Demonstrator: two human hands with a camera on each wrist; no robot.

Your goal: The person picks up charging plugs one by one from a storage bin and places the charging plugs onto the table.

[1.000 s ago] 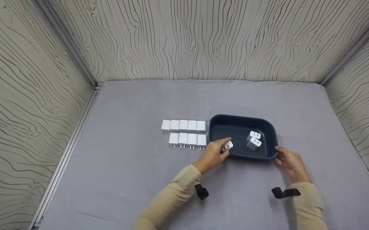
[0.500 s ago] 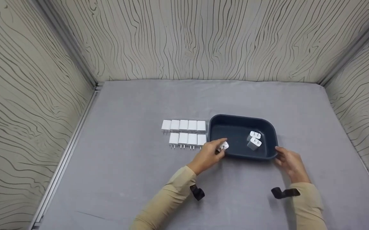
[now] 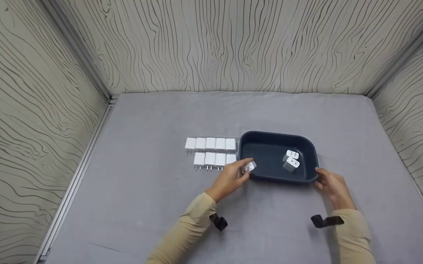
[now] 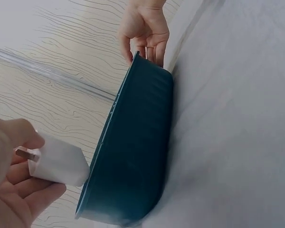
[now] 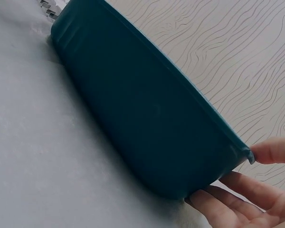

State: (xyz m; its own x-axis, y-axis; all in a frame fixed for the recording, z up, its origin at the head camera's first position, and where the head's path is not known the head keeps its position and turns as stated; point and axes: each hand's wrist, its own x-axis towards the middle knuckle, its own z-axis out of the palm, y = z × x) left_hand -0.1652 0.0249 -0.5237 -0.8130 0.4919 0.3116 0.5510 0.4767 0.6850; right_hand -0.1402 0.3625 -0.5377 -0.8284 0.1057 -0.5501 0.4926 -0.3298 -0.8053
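Note:
My left hand (image 3: pixel 228 180) pinches a white wall charger (image 3: pixel 249 167) over the left front corner of a dark blue bin (image 3: pixel 264 154). In the left wrist view, thumb and fingers hold the charger (image 4: pixel 61 160) close by the bin's rim, with a metal prong sticking out. Two more chargers (image 3: pixel 291 164) stand inside the bin toward its right, prongs up. At the right front corner, my right hand (image 3: pixel 333 185) grips the bin. The right wrist view shows the thumb at the rim and the fingers (image 5: pixel 218 206) under the outer wall.
Left of the bin, several white chargers lie side by side in a back row (image 3: pixel 210 143) and a front row (image 3: pixel 210 159), prongs toward me. The left hand partly covers the front row's right end. Grey cloth (image 3: pixel 142 205) covers the table, with wood-patterned walls (image 3: pixel 215 44) around it.
My left hand has drawn left with the charger, from inside the bin's front left to the corner by the rim. The right hand and the bin have stayed in place.

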